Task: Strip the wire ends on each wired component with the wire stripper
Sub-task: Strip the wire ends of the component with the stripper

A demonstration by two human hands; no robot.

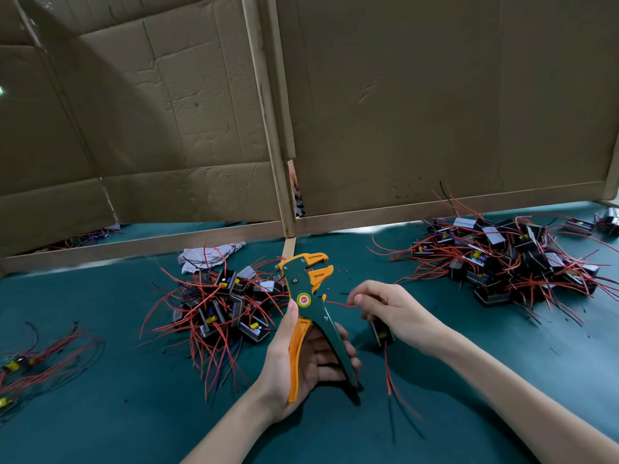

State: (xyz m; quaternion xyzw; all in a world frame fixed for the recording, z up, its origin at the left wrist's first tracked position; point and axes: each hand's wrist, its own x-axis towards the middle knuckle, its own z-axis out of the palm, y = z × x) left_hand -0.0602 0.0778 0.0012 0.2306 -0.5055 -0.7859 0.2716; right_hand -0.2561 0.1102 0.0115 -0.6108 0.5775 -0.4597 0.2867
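Observation:
My left hand point(303, 360) grips the handles of a green and orange wire stripper point(310, 306), held upright with its orange jaws at the top, apart. My right hand point(392, 309) holds a small black wired component point(382, 331) just right of the tool and pinches one of its red wires point(338, 304), whose end points toward the stripper's middle. Other red wires hang down from the component. A pile of black components with red wires point(221, 309) lies left of the tool. A larger pile point(509, 259) lies at the right.
The work surface is a teal mat point(134, 413). Cardboard walls point(402, 112) on a wooden frame stand along the back. Crumpled white paper point(209, 256) lies behind the left pile. More wired parts with yellow pieces point(30, 360) lie at the far left edge.

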